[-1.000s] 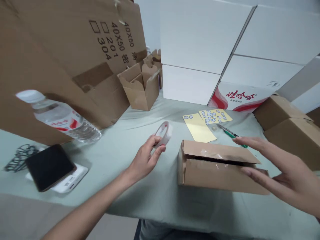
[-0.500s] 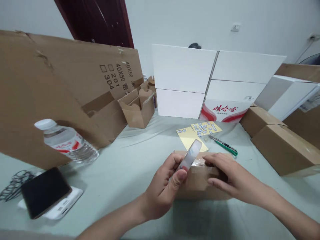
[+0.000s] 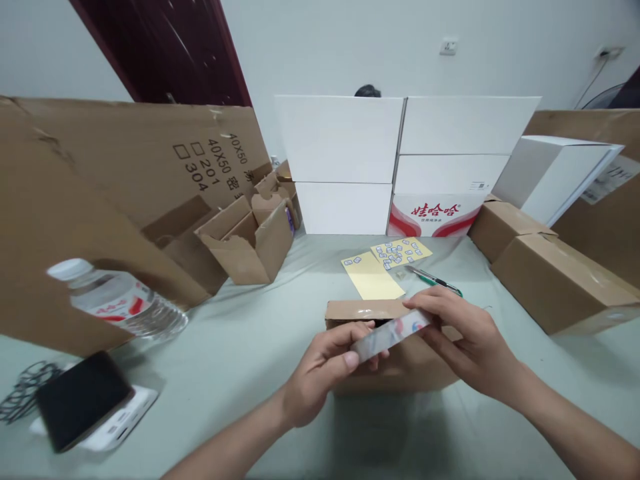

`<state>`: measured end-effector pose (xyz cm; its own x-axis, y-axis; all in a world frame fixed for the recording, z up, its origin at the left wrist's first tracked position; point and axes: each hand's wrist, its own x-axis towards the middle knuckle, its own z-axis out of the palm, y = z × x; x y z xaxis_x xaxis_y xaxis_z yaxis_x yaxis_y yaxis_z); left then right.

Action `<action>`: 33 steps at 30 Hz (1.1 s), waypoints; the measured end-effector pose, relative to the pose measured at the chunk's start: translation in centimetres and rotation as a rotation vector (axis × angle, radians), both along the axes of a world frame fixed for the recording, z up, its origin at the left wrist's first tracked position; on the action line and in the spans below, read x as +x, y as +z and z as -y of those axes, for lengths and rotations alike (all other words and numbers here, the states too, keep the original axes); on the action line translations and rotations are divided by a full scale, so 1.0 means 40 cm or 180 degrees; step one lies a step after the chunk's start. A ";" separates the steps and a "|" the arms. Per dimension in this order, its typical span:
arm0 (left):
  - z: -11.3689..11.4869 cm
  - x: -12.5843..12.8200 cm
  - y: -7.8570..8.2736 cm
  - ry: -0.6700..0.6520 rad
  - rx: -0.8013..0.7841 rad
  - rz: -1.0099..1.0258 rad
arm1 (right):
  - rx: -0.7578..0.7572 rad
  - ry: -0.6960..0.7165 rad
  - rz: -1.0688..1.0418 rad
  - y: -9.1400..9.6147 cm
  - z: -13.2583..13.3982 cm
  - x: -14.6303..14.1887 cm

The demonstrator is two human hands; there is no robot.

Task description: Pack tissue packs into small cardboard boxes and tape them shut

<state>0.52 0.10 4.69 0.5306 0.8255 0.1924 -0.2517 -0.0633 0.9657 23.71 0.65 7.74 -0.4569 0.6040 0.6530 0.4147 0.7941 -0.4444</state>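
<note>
Left hand (image 3: 317,373), fingers curled closed, and right hand (image 3: 467,340), likewise closed, jointly hold a roll of clear packing tape (image 3: 390,337), tilted edge-on, just above a kraft cardboard carton (image 3: 395,373) on the cloth-covered table (image 3: 240,347). Both forearms enter from the lower corners and meet at centre. The carton remains partly open, a dark gap showing beneath its upper flap (image 3: 365,311), which bears a glossy patch of tape.
</note>
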 end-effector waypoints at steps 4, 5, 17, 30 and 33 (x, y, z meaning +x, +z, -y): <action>0.007 0.013 0.009 0.0018 0.0061 -0.0155 | 0.0276 -0.0021 -0.0006 0.003 0.010 -0.002; 0.008 0.016 0.011 -0.0010 0.0071 -0.0183 | 0.0326 -0.0047 0.0008 0.005 0.013 -0.004; 0.013 0.023 0.053 -0.0284 -0.0352 -0.0184 | 0.0734 -0.0003 0.0094 0.033 0.034 -0.042; 0.005 0.023 0.019 -0.0276 -0.0320 0.1141 | -0.0384 -0.0091 0.0008 -0.002 0.006 -0.007; 0.013 0.025 0.031 -0.0211 -0.0459 0.0931 | -0.0354 -0.0090 -0.0006 -0.001 0.010 0.000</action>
